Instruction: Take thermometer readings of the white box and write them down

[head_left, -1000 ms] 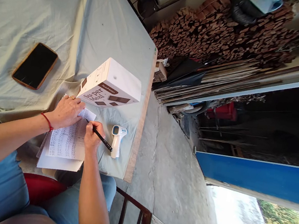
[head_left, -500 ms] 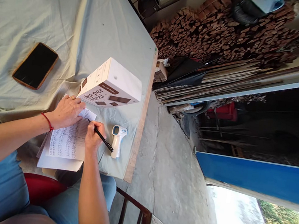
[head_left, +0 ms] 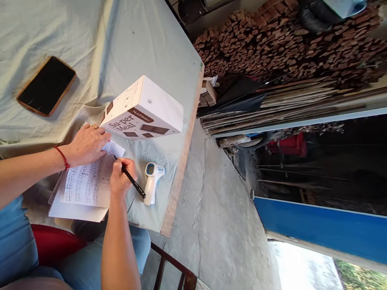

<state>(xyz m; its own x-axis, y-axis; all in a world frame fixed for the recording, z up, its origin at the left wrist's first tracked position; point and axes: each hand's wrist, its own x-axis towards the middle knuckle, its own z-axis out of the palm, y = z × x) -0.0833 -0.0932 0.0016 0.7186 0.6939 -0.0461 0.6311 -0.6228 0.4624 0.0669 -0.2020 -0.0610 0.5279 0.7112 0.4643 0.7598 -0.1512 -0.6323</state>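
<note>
My right hand [head_left: 123, 176] grips a black pen [head_left: 134, 183], its tip at the upper right part of a sheet of paper [head_left: 89, 183] covered in handwritten lines. Flat across the top of that sheet lies my left hand [head_left: 89, 144], fingers stretched out, with a ring and a red wrist cord. More white sheets [head_left: 76, 212] stick out underneath. A white "Super Meal" box [head_left: 160, 109] stands just beyond the paper, close to my left fingertips. To the right of the pen lies a white infrared thermometer [head_left: 152, 185]; the pen's back end overlaps its handle in view.
A black phone in a brown case [head_left: 46, 86] lies on the cloth-covered table [head_left: 158, 39] at left. The table's edge [head_left: 179, 176] runs down beside the thermometer. Beyond are a concrete floor [head_left: 217, 234], stacked firewood [head_left: 258, 43], a wooden chair or stool frame [head_left: 175, 272] and a red seat [head_left: 57, 243].
The back end of the pen has shifted very slightly. Both hands, the paper, the box and the thermometer stay practically where they were.
</note>
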